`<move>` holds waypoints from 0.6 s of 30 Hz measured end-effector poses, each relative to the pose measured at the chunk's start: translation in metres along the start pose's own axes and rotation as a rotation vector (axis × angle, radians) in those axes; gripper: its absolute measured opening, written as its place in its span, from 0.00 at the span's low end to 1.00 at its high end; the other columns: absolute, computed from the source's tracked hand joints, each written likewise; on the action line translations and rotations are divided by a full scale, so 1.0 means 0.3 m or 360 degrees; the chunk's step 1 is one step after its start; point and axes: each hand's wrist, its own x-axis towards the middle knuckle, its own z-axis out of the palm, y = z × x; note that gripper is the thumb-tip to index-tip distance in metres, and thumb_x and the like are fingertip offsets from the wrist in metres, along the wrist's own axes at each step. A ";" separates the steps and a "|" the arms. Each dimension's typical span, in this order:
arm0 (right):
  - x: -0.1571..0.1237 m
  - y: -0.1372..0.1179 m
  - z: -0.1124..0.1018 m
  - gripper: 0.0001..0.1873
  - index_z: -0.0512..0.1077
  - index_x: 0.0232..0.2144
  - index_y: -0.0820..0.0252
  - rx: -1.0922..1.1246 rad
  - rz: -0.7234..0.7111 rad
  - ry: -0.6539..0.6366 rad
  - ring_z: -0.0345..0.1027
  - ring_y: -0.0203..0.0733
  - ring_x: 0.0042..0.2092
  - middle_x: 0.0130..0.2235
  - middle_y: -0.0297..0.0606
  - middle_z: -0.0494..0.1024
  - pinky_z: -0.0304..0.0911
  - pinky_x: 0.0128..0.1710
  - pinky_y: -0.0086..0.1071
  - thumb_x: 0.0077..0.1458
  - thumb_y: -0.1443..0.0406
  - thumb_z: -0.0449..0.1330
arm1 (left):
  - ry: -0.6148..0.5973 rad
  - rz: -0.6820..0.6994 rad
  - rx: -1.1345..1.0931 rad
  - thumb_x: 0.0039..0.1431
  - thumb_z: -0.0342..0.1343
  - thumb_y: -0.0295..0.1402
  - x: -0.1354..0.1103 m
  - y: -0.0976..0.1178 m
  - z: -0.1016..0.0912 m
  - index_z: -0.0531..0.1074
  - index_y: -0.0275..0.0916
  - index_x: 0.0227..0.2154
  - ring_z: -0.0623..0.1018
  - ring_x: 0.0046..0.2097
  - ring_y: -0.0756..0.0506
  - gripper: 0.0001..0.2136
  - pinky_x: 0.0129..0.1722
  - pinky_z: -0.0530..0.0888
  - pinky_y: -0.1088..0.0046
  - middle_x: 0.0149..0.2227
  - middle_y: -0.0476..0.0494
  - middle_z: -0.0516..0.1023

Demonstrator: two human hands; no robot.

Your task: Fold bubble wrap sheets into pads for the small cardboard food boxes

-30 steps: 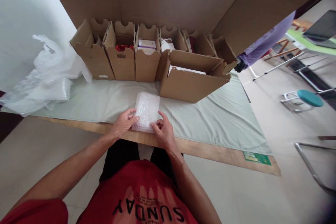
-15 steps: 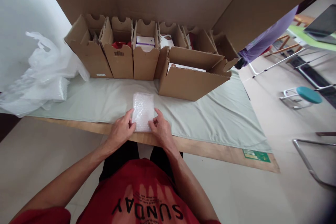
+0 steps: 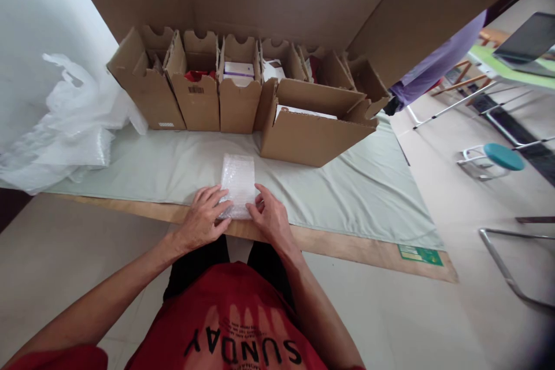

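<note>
A flat rectangular bubble wrap pouch [image 3: 240,180] lies on the cloth near the front edge of the table, right before me. My left hand [image 3: 204,214] rests at its lower left side with the fingers spread, the tips touching the plastic. On the opposite side, my right hand [image 3: 269,213] holds the pouch's right edge, thumb on top and index finger along the side; its other fingers are curled and partly hidden. Whether anything is inside the pouch I cannot tell.
Several cardboard file boxes [image 3: 237,105] stand at the back, and another cardboard box [image 3: 314,139] sits crosswise before them. Loose bubble wrap [image 3: 78,127] is heaped at the left. A person in purple clothing [image 3: 427,72] is partly visible beyond the cardboard panel, near a teal stool [image 3: 503,156].
My left hand has opened from a pinch at the pouch's left edge to spread fingers over its lower left side. The right hand stays at the right edge.
</note>
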 end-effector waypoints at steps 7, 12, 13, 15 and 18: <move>-0.056 -0.024 -0.063 0.23 0.73 0.54 0.59 -0.0386 -0.0666 -0.0181 0.59 0.61 0.66 0.66 0.54 0.66 0.61 0.59 0.54 0.55 0.66 0.66 | 0.0064 0.0014 -0.0123 0.67 0.50 0.29 0.002 -0.030 0.003 0.79 0.40 0.40 0.74 0.62 0.34 0.11 0.63 0.65 0.43 0.52 0.38 0.82; -0.019 -0.017 -0.054 0.10 0.76 0.42 0.59 -0.0032 -0.0506 -0.0174 0.71 0.53 0.58 0.57 0.48 0.78 0.61 0.56 0.46 0.58 0.70 0.58 | 0.0118 -0.0084 -0.0453 0.64 0.55 0.34 0.016 -0.041 -0.019 0.78 0.41 0.41 0.78 0.57 0.37 0.08 0.63 0.66 0.48 0.46 0.40 0.85; -0.012 -0.016 -0.055 0.10 0.76 0.41 0.58 0.0074 -0.0403 -0.0207 0.74 0.50 0.52 0.51 0.45 0.82 0.63 0.53 0.43 0.59 0.69 0.57 | 0.0104 -0.0132 -0.0500 0.62 0.58 0.36 0.018 -0.043 -0.026 0.78 0.40 0.42 0.79 0.55 0.37 0.09 0.62 0.67 0.49 0.46 0.39 0.84; -0.001 -0.011 -0.056 0.09 0.76 0.39 0.57 0.0258 -0.0184 -0.0285 0.75 0.44 0.40 0.38 0.38 0.83 0.65 0.45 0.37 0.60 0.65 0.56 | 0.0056 -0.0293 -0.0580 0.59 0.59 0.38 0.022 -0.045 -0.037 0.78 0.40 0.42 0.80 0.51 0.38 0.11 0.58 0.72 0.54 0.45 0.38 0.84; 0.016 0.005 -0.044 0.10 0.75 0.38 0.58 0.0471 0.0004 -0.0308 0.68 0.39 0.31 0.29 0.33 0.77 0.62 0.34 0.31 0.60 0.61 0.56 | -0.0016 -0.0601 -0.0698 0.60 0.55 0.40 0.034 -0.042 -0.041 0.78 0.40 0.37 0.80 0.40 0.42 0.11 0.45 0.75 0.65 0.36 0.42 0.83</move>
